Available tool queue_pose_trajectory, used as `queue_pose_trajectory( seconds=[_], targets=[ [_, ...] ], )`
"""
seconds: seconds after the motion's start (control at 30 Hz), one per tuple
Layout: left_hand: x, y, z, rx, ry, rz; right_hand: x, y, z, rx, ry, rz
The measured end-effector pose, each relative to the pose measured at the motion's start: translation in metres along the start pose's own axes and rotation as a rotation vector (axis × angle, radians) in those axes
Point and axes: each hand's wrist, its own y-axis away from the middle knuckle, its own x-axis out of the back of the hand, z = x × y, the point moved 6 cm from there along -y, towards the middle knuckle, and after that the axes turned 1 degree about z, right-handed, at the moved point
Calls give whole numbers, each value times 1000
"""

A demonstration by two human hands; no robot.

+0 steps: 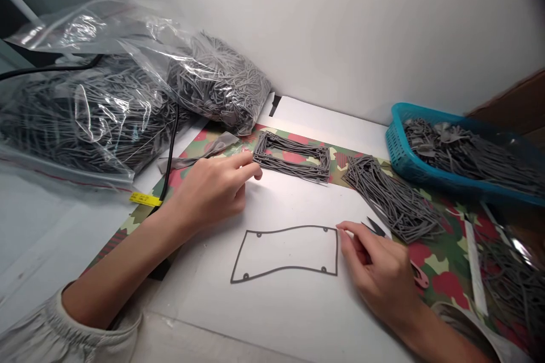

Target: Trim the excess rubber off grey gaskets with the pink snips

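Observation:
A thin grey rectangular gasket (288,268) with wavy long sides and small corner eyelets lies flat on a white sheet (272,317). At its upper right corner, my right hand (378,272) pinches the edge between thumb and forefinger. Beneath that hand, scissors with dark blade tips (375,227) and a pink handle are partly hidden. My left hand (221,184) hovers over the sheet's far left part, fingers loosely curled and nothing visible in them. Just beyond its fingertips sits a neat stack of similar grey gaskets (293,169).
Clear plastic bags (106,113) full of grey strips fill the left side, with a black cable (172,153) and yellow tag in front. Loose grey strips (394,198) lie at right, near a blue basket (395,142) of more. A patterned mat (453,289) covers the table.

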Motion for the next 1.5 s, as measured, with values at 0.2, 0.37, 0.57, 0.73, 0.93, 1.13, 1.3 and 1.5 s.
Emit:
queue_pose_trajectory(
  seconds=[0.2, 0.37, 0.57, 0.73, 0.93, 1.13, 1.3, 1.5],
  targets=[
    [5, 1, -1, 6, 101, 15, -2, 0, -2, 16, 33, -4],
    [11, -1, -4, 41, 229, 36, 1, -2, -9, 85, -110, -43],
    [12, 0, -3, 23, 218, 79, -7, 1, -25, 285, -335, -282],
    [11, 1, -3, 16, 224, 72, -7, 4, -25, 296, -321, -257],
    [13, -3, -1, 35, 411, -9, -8, 6, -24, 296, -264, -226],
    [-7, 8, -1, 154, 587, -615, 3, 0, -10, 116, -144, 5],
    [-17, 18, -2, 154, 631, -784, 5, -2, 3, -36, -99, 44],
    [-20, 19, 4, 134, 595, -788, -1, -3, -1, 13, -41, 12]
  ],
)
